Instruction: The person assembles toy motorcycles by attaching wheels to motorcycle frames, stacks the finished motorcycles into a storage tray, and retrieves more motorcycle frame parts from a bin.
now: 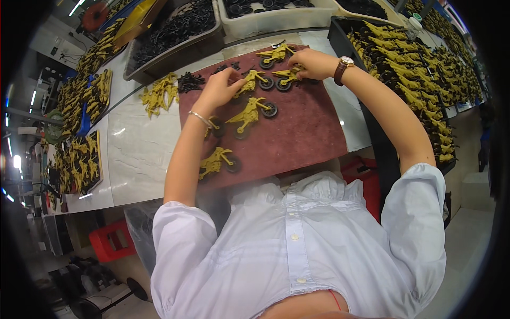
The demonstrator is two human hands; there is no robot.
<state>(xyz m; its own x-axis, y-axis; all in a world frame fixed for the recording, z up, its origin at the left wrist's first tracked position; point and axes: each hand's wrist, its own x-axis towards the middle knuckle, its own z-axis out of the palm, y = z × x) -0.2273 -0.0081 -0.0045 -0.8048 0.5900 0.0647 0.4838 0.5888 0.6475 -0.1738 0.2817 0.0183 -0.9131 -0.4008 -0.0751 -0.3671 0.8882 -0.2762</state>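
On a dark red mat (300, 130) lie several yellow toy motorcycles with black wheels. My left hand (220, 86), a bracelet at its wrist, is curled at the rear of one toy motorcycle (251, 81), with thumb and finger against its yellow body. Farther right, my right hand (314, 65), wearing a wristwatch (344, 68), pinches another toy motorcycle (289, 77), partly hidden by the fingers. Beyond it is a motorcycle (275, 54) at the mat's far edge. Nearer me rest a motorcycle (248, 114) and one (215, 162) by my left forearm.
Loose yellow parts (161, 94) and black parts (190, 82) lie left of my left hand. A grey bin of black parts (172, 40) and a white bin (276, 21) stand behind. Rows of yellow toys fill a black tray (396, 69) at right; more trays stand left.
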